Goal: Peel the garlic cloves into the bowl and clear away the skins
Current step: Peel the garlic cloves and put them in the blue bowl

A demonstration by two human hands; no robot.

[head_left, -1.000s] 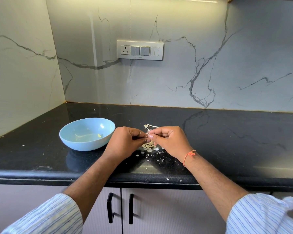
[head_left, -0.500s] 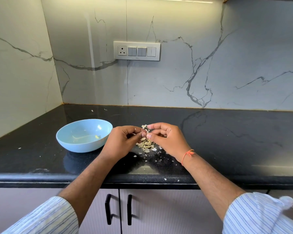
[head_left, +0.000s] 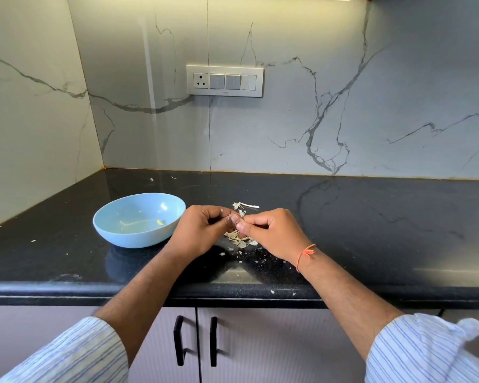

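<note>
garlic clove (head_left: 240,220) pinched btwn curled fingers of left hand (head_left: 202,230) & right hand (head_left: 274,233), beside bowl (head_left: 138,219).

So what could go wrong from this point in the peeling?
The clove is pinched between the left hand and right hand beside the bowl, not above it, so it could drop into the pile of skins if it slips. Skin flecks already lie at the counter edge; sweeping carelessly may push them to the floor.
</note>
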